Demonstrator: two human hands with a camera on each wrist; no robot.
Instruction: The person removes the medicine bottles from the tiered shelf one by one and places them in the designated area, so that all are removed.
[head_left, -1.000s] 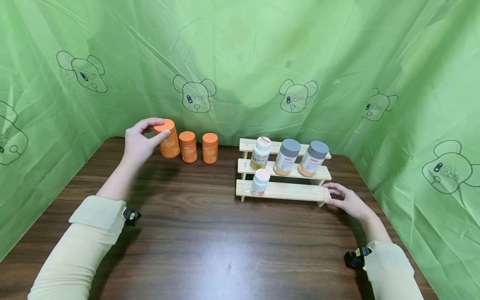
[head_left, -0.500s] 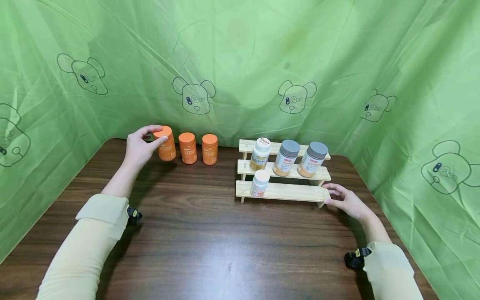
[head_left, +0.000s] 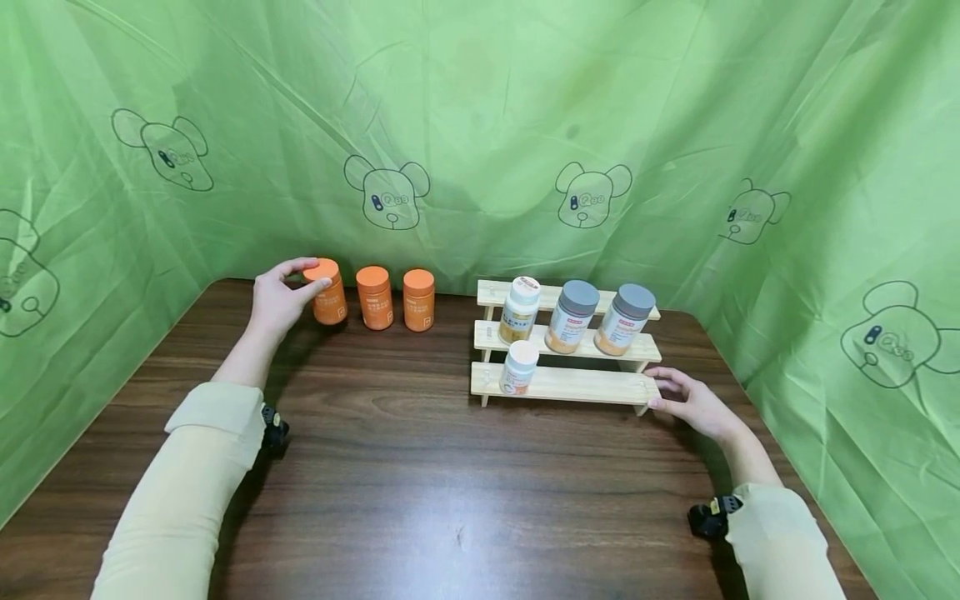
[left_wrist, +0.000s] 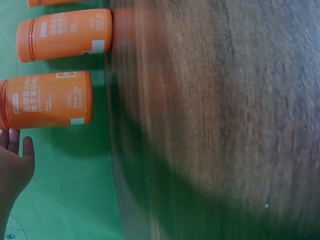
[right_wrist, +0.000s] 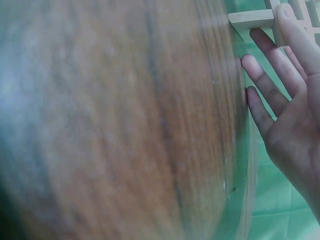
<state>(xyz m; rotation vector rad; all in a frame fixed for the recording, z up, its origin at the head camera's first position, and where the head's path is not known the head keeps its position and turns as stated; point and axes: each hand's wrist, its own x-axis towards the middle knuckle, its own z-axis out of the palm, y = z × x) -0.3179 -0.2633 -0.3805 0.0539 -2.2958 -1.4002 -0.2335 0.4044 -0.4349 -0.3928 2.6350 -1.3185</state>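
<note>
One left hand (head_left: 276, 293) grips orange bottle (head_left: 327, 292)

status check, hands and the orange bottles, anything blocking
Left hand grips leftmost orange bottle at the cap, bottle standing on table. Right hand open, fingers touching wooden rack. Path to rack looks unobstructed.

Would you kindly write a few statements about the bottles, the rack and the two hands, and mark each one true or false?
1. The left hand grips the leftmost orange bottle by its cap. True.
2. Five orange bottles stand in the row. False: there are three.
3. The right hand touches the right end of the wooden stepped rack. True.
4. The small white-capped bottle stands on the rack's top step. False: it stands on the lowest step.
5. Two grey-capped bottles stand on the rack. True.
</note>
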